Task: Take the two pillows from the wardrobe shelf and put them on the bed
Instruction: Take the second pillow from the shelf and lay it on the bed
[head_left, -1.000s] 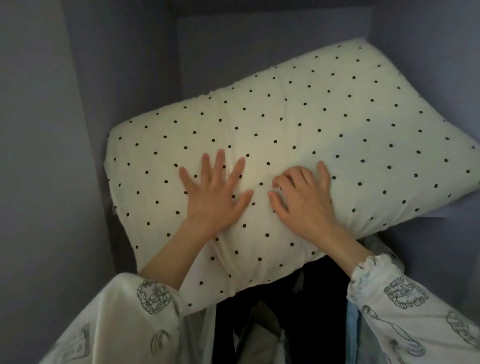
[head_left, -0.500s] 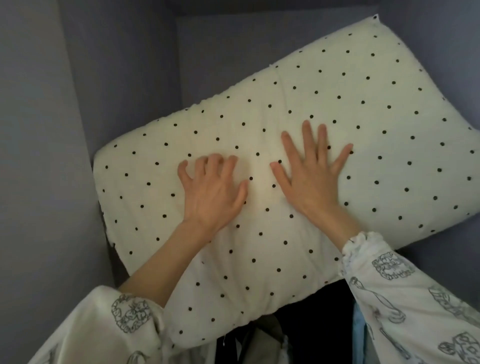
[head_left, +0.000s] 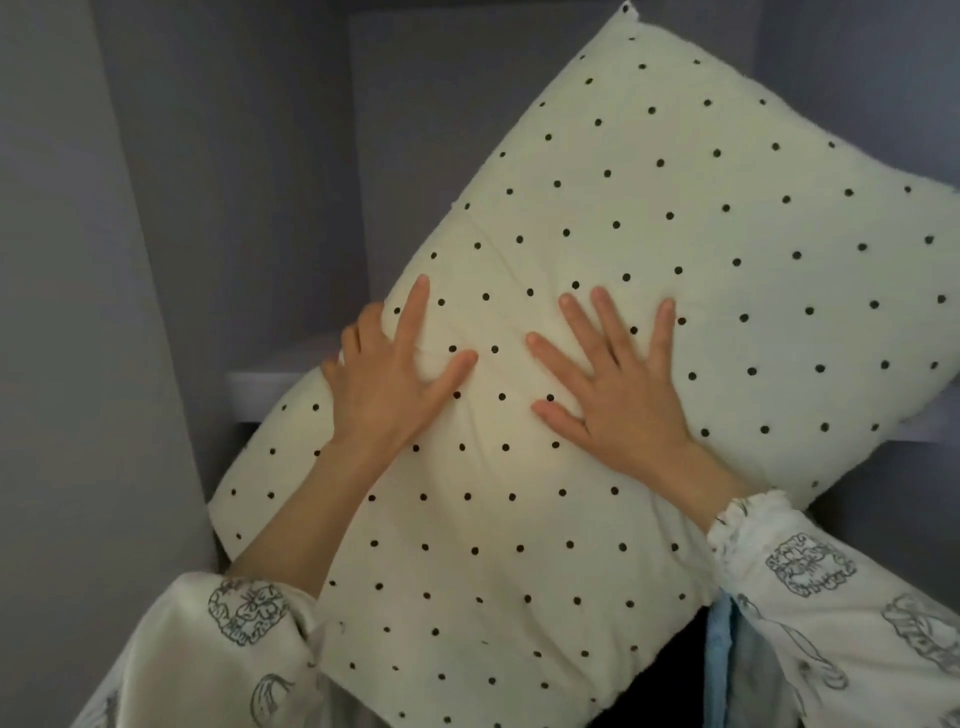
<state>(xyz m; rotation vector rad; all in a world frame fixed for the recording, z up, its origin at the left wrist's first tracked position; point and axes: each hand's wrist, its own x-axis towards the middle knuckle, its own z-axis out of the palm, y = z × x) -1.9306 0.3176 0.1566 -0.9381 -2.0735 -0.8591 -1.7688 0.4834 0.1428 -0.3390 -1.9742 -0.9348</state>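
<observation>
Pillow (head_left: 675, 270), cream with black dots, fills the centre and right of the frame, tilted; one corner up at the top centre, the other end down at the lower centre; its middle leans across the wardrobe shelf (head_left: 260, 397), a pale ledge showing at the left centre and again at the right edge.

My left hand (head_left: 395, 379) sits at the pillow's left edge, just left of frame centre; index finger and thumb lie spread and flat on the dotted face; the other fingers curl round the edge toward the back, so this hand grips the side of the pillow.

My right hand (head_left: 618, 389) lies just right of centre, palm flat on the pillow face, fingers straight and fanned apart, pressing the cloth; nothing pinched, nothing wrapped.

The two hands are near each other, a narrow strip of fabric between the thumbs; most of the pillow lies above and to the right of both hands, the rest hangs below my wrists.

Printed sleeves (head_left: 831, 597) enter from the lower left and lower right corners; grey wardrobe walls (head_left: 78, 312) at the left and behind; dark clothing and a strip of blue cloth (head_left: 719, 660) at the lower right under the pillow.
</observation>
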